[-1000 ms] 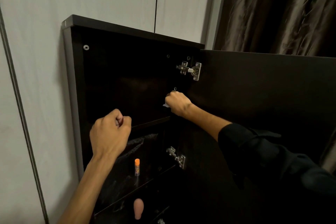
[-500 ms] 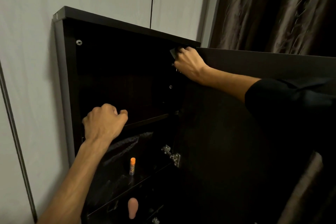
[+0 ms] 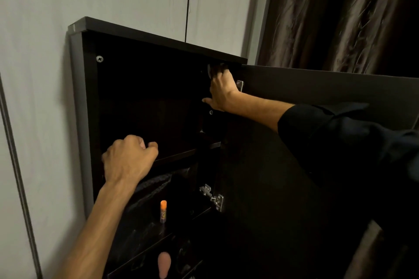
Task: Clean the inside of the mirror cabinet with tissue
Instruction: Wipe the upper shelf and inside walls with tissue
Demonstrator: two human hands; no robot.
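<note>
The dark mirror cabinet (image 3: pixel 78 102) hangs on a pale wall with its door (image 3: pixel 317 88) swung open to the right. My right hand (image 3: pixel 222 92) is pressed into the upper right inner corner beside the top hinge, fingers curled on a tissue (image 3: pixel 209 70) that barely shows in the shadow. My left hand (image 3: pixel 129 161) is a closed fist at the front edge of the upper shelf (image 3: pixel 181 154), with nothing visible in it. The top compartment looks dark and bare.
On the lower shelves stand a small tube with an orange cap (image 3: pixel 163 210), a pink oval object (image 3: pixel 164 264) and dark wrapped items. A metal hinge (image 3: pixel 213 197) sits lower on the door side. Brown curtains (image 3: pixel 328 11) hang at the right.
My right hand rose from the middle of the right inner wall to the top corner by the hinge, then shifted slightly deeper inside. My left fist stayed by the shelf edge.
</note>
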